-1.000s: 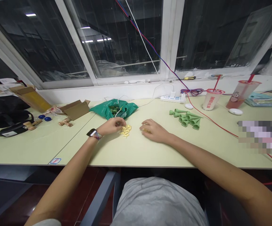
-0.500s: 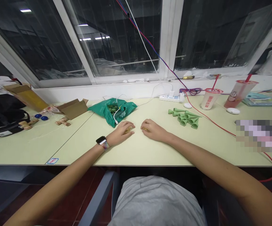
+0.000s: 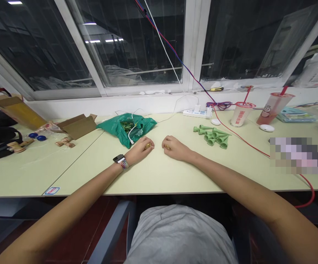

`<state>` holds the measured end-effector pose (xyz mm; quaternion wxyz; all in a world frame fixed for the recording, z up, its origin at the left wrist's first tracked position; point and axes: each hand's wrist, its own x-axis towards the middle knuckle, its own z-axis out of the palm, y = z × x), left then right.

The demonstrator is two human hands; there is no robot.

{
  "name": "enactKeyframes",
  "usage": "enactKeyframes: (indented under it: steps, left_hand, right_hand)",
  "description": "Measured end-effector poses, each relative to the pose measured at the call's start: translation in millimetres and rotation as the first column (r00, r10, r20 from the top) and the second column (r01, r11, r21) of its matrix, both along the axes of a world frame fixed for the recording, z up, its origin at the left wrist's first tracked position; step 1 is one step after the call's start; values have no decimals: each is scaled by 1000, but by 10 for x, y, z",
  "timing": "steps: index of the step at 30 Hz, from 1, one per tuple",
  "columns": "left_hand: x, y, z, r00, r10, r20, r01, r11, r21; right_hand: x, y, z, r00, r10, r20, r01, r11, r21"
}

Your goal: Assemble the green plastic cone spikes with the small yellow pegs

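Observation:
My left hand [image 3: 139, 151], with a dark watch and a woven band at the wrist, rests on the table with its fingers curled round small yellow pieces [image 3: 147, 146]. A short way to its right, my right hand [image 3: 176, 148] is also closed, and a few yellow bits [image 3: 167, 147] peep out between its fingers. Most of each handful is hidden, so their exact kind does not show. Just behind my left hand lies an open green plastic bag [image 3: 119, 131] with green pieces inside. Several green cone-shaped plastic pieces [image 3: 214, 135] lie grouped beyond my right hand.
A white power strip [image 3: 195, 113] stands by the window wall. A red cable [image 3: 247, 141] crosses the right side, near two drink cups [image 3: 241, 115] with straws. Leftward are an open cardboard box [image 3: 77, 126], wooden toys [image 3: 65, 142] and blue balls [image 3: 41, 138]. The table's front edge [image 3: 164, 193] is close.
The yellow pile that lay on the table by my left hand is now gathered into that hand. My left hand turned inward, and the fingers of both hands have curled tighter.

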<state>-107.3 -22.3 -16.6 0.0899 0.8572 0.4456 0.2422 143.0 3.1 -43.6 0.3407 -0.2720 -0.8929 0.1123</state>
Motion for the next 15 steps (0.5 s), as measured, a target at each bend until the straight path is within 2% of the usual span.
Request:
enactKeyframes:
  steps: [9, 15]
  left_hand:
    - [45, -48, 77, 1000, 16, 24, -16, 1000, -18]
    - [40, -31, 65, 997, 7, 74, -5, 1000, -22]
  right_hand:
    - [11, -91, 56, 998, -42, 43, 40, 999, 37]
    - [14, -78, 29, 999, -39, 21, 38, 998, 59]
